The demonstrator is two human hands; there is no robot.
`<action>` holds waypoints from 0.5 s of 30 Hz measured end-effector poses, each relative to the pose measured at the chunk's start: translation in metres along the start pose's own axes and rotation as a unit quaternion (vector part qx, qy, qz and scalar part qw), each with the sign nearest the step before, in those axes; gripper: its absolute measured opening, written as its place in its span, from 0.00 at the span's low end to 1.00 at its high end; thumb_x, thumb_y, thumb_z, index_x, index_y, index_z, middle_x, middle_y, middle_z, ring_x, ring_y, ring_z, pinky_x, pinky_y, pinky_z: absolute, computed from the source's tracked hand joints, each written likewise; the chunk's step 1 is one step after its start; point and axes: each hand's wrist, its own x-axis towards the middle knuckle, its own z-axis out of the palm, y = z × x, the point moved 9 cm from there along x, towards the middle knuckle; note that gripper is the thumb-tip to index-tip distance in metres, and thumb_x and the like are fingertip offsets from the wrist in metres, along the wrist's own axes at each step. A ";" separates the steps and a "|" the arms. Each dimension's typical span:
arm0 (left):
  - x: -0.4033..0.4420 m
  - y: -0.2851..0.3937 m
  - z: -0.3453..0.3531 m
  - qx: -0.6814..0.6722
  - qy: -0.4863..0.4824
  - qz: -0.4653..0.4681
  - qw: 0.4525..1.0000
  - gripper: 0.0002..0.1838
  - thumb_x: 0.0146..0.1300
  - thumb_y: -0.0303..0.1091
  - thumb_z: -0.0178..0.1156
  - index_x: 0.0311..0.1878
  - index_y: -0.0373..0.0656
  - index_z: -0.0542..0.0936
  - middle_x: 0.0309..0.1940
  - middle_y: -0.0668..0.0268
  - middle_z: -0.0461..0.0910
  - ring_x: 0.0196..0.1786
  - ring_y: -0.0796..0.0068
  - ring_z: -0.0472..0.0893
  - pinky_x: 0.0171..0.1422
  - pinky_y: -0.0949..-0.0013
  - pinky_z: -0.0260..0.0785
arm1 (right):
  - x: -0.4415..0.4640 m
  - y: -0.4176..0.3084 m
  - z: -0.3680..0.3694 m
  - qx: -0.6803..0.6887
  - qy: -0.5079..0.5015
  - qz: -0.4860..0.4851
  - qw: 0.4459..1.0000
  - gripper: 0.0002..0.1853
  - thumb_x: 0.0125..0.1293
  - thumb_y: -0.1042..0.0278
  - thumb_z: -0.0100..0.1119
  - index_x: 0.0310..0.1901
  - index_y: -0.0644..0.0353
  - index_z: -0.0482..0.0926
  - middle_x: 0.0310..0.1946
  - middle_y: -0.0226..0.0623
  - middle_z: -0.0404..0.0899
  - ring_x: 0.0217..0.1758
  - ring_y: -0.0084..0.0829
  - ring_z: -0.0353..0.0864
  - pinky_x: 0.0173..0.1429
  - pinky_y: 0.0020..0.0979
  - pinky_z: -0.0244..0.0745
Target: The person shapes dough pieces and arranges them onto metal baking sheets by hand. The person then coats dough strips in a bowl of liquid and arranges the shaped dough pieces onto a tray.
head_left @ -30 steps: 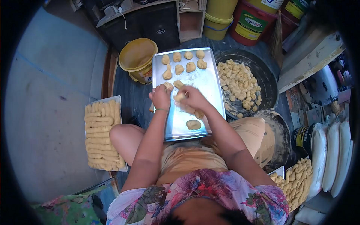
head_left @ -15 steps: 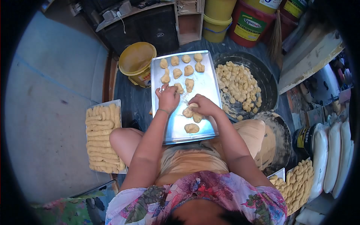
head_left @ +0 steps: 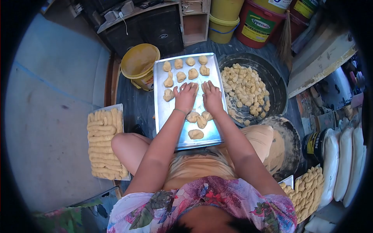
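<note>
A metal tray (head_left: 160, 124) lies across the person's lap with several dough lumps (head_left: 181, 77) set out over its far half. My left hand (head_left: 185, 97) rests on the tray with its fingers stretched forward, touching a dough piece (head_left: 196, 88) that is partly hidden beside it. Close by on the right, my right hand (head_left: 212, 98) lies with fingers extended; what is under them is mostly hidden. Nearer the body, three lumps (head_left: 201, 122) sit clustered by the wrists, and a single lump (head_left: 196, 134) is closer to the front edge.
A dark round basin (head_left: 278, 81) with many small dough pieces (head_left: 246, 87) stands right of the tray. Left are a yellow bucket (head_left: 140, 58) and a tray of long dough rolls (head_left: 105, 143). Another dough-filled tray (head_left: 309, 192) and a floury basin (head_left: 289, 139) are at right.
A dough lump near my left hand now sits farther left on the tray. My left hand has shifted right; my right hand has moved forward off the clustered lumps.
</note>
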 end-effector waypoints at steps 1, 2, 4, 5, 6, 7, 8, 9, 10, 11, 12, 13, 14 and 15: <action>0.002 -0.001 0.000 -0.003 -0.006 -0.004 1.000 0.25 0.62 0.39 0.61 0.64 0.53 0.75 0.63 0.65 0.73 0.69 0.62 0.65 0.69 0.42 0.46 | 0.000 0.000 0.001 -0.013 -0.004 -0.002 1.000 0.33 0.62 0.66 0.60 0.70 0.56 0.66 0.70 0.41 0.64 0.64 0.41 0.66 0.66 0.43 0.61; 0.003 -0.002 0.000 -0.006 -0.015 -0.008 1.000 0.25 0.62 0.40 0.61 0.64 0.53 0.75 0.62 0.65 0.74 0.67 0.62 0.66 0.69 0.42 0.46 | 0.000 0.001 0.002 -0.024 -0.010 -0.002 1.000 0.32 0.62 0.65 0.59 0.70 0.56 0.66 0.70 0.41 0.64 0.64 0.41 0.66 0.65 0.42 0.61; 0.000 0.000 -0.005 -0.005 -0.002 -0.007 1.000 0.24 0.62 0.41 0.61 0.63 0.52 0.76 0.60 0.65 0.75 0.65 0.62 0.68 0.68 0.43 0.47 | 0.005 0.000 -0.001 -0.048 -0.019 0.005 0.999 0.31 0.63 0.63 0.59 0.69 0.55 0.67 0.69 0.40 0.65 0.63 0.40 0.67 0.64 0.42 0.62; -0.004 0.002 -0.010 0.000 0.018 -0.003 1.000 0.24 0.62 0.41 0.61 0.63 0.52 0.76 0.59 0.64 0.76 0.64 0.63 0.68 0.68 0.44 0.48 | 0.008 0.000 -0.002 -0.060 -0.023 0.013 0.998 0.31 0.63 0.62 0.59 0.68 0.54 0.69 0.68 0.40 0.66 0.63 0.40 0.67 0.64 0.42 0.62; -0.005 0.005 -0.016 0.006 0.040 0.002 0.999 0.24 0.62 0.42 0.62 0.62 0.51 0.76 0.58 0.64 0.76 0.63 0.63 0.69 0.68 0.45 0.48 | 0.010 0.000 -0.003 -0.072 -0.026 0.020 0.997 0.30 0.63 0.61 0.59 0.68 0.53 0.70 0.67 0.39 0.67 0.63 0.39 0.67 0.63 0.42 0.62; -0.010 0.007 -0.020 -0.014 0.058 -0.002 0.998 0.23 0.62 0.42 0.62 0.61 0.50 0.77 0.57 0.63 0.77 0.62 0.62 0.70 0.67 0.46 0.49 | 0.011 0.002 -0.007 -0.048 -0.011 0.031 0.998 0.28 0.62 0.61 0.60 0.65 0.52 0.73 0.64 0.39 0.69 0.62 0.39 0.68 0.62 0.42 0.63; -0.021 0.012 -0.025 -0.034 0.076 -0.006 0.997 0.22 0.62 0.42 0.61 0.60 0.49 0.78 0.55 0.62 0.77 0.60 0.62 0.71 0.67 0.47 0.50 | 0.012 0.003 -0.011 -0.024 0.004 0.042 0.999 0.26 0.61 0.61 0.61 0.63 0.52 0.75 0.62 0.38 0.71 0.60 0.39 0.69 0.62 0.42 0.63; -0.032 0.015 -0.031 -0.053 0.095 -0.011 0.994 0.22 0.63 0.43 0.61 0.59 0.48 0.78 0.54 0.62 0.78 0.59 0.61 0.72 0.67 0.47 0.51 | 0.014 0.004 -0.014 0.001 0.020 0.051 0.998 0.24 0.61 0.61 0.63 0.60 0.51 0.78 0.59 0.38 0.74 0.59 0.39 0.71 0.61 0.42 0.64; -0.041 0.016 -0.028 -0.093 0.032 -0.022 0.995 0.21 0.62 0.43 0.62 0.57 0.47 0.79 0.53 0.61 0.78 0.58 0.60 0.72 0.66 0.49 0.53 | 0.017 0.011 -0.014 0.044 0.031 0.064 0.996 0.22 0.59 0.61 0.64 0.57 0.51 0.80 0.56 0.38 0.75 0.57 0.40 0.72 0.60 0.42 0.64; -0.053 0.018 -0.027 -0.133 -0.032 -0.033 0.990 0.21 0.62 0.43 0.62 0.56 0.45 0.80 0.51 0.60 0.79 0.57 0.59 0.73 0.65 0.51 0.55 | 0.019 0.019 -0.012 0.088 0.040 0.078 0.992 0.20 0.58 0.60 0.66 0.54 0.51 0.82 0.53 0.38 0.76 0.55 0.40 0.74 0.60 0.42 0.65; -0.067 0.018 -0.021 -0.173 -0.098 -0.045 0.979 0.20 0.62 0.43 0.62 0.55 0.44 0.80 0.50 0.59 0.79 0.56 0.58 0.74 0.64 0.53 0.57 | 0.021 0.026 -0.007 0.132 0.048 0.092 0.986 0.18 0.57 0.60 0.68 0.51 0.51 0.84 0.50 0.38 0.77 0.53 0.40 0.75 0.59 0.42 0.66; -0.078 0.017 -0.024 -0.203 -0.075 -0.035 0.976 0.20 0.61 0.42 0.63 0.54 0.44 0.80 0.49 0.58 0.79 0.55 0.57 0.74 0.63 0.53 0.59 | 0.022 0.030 -0.010 0.155 0.093 0.109 0.978 0.16 0.54 0.61 0.70 0.46 0.53 0.85 0.45 0.39 0.77 0.49 0.42 0.77 0.58 0.43 0.67; -0.089 0.015 -0.024 -0.234 -0.051 -0.026 0.971 0.19 0.61 0.41 0.64 0.53 0.43 0.81 0.48 0.57 0.79 0.54 0.56 0.75 0.62 0.54 0.61 | 0.023 0.031 -0.006 0.150 0.088 0.112 0.978 0.17 0.54 0.60 0.70 0.46 0.53 0.85 0.45 0.39 0.77 0.50 0.42 0.77 0.58 0.44 0.67; -0.097 0.015 -0.030 -0.264 -0.027 -0.015 0.964 0.19 0.61 0.41 0.64 0.52 0.42 0.81 0.48 0.57 0.79 0.54 0.55 0.75 0.61 0.55 0.63 | 0.025 0.030 -0.006 0.145 0.085 0.114 0.979 0.17 0.54 0.60 0.70 0.46 0.53 0.85 0.46 0.39 0.77 0.51 0.42 0.76 0.58 0.44 0.66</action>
